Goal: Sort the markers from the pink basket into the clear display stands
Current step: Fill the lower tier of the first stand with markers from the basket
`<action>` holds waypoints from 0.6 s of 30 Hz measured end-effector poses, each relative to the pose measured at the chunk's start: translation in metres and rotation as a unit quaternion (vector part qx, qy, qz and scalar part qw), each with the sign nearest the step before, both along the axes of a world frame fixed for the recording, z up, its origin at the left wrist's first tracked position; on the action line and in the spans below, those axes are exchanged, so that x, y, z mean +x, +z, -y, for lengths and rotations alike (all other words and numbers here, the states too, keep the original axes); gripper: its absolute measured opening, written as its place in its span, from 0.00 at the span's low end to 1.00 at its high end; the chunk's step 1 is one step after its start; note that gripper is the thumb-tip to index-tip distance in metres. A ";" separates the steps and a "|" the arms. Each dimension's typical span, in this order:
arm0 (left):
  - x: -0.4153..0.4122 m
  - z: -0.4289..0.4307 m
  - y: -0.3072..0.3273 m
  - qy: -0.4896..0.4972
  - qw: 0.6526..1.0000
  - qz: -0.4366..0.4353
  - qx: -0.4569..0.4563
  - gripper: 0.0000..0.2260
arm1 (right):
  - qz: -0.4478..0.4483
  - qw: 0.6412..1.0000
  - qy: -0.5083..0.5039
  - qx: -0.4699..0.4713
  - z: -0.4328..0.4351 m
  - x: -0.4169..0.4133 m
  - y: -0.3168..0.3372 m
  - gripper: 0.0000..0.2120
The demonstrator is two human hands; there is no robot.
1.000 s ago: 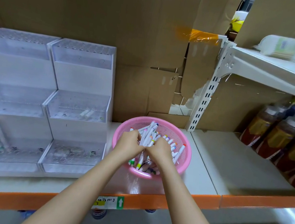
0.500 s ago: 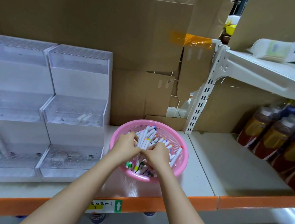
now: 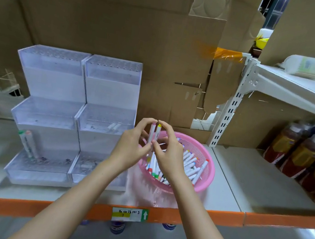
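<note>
Update: both hands are now up out of the pink basket (image 3: pixel 205 181). 1 s ago they were digging in the pile; now they're holding 2 pens upright just above its rear-left rim. Left hand (image 3: pixel 130 148) is pinching the white-tipped marker (image 3: pixel 151 134) end to end btw index and thumb. Right hand (image 3: pixel 170 156) is doing the same w/ the yellow-tipped marker (image 3: pixel 157 134). The pens are sitting side by side, nearly touching, prob. a cap colour check. Remaining markers (image 3: pixel 190 164) are lying loose in the basket on the shelf (image 3: pixel 257 177), just right of the clear display stands (image 3: pixel 111 90). Stands are sitting mostly unfilled: 2 pens (image 3: pixel 27 143) standing in the left unit's bottom tier, a couple more (image 3: pixel 114 127) lying in the right unit's mid tier. So the pick looks done and the sort is barely underway. Next is likely carrying these left, lining each pen up vertical over a hole.
</note>
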State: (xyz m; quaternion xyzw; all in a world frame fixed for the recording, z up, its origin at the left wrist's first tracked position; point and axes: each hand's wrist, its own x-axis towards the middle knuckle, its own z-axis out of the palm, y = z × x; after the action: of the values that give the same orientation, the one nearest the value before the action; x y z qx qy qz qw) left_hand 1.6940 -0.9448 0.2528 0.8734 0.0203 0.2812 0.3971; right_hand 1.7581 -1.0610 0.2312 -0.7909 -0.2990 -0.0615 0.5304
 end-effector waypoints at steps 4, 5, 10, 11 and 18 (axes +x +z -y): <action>-0.027 -0.033 0.006 0.030 0.999 0.010 0.014 0.23 | 0.005 0.999 0.033 0.025 -0.028 -0.022 0.008 0.26; -0.035 -0.042 0.006 0.038 0.999 0.010 0.013 0.23 | 0.005 0.999 0.041 0.025 -0.037 -0.028 0.008 0.25; -0.075 -0.089 0.003 0.070 0.997 0.015 0.004 0.22 | 0.013 0.997 0.071 0.028 -0.086 -0.060 0.003 0.25; -0.083 -0.099 0.002 0.075 0.997 0.015 0.003 0.22 | 0.012 0.997 0.076 0.026 -0.097 -0.067 0.002 0.25; -0.132 -0.165 -0.003 0.119 0.992 0.024 -0.026 0.24 | -0.010 0.992 0.121 0.041 -0.161 -0.109 0.001 0.25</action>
State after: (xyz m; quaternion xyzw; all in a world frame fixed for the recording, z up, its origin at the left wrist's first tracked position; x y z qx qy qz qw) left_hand 1.5619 -0.7799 0.2495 0.8468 0.1219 0.3471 0.3841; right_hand 1.6495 -0.8998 0.2326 -0.7270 -0.3847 -0.0011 0.5688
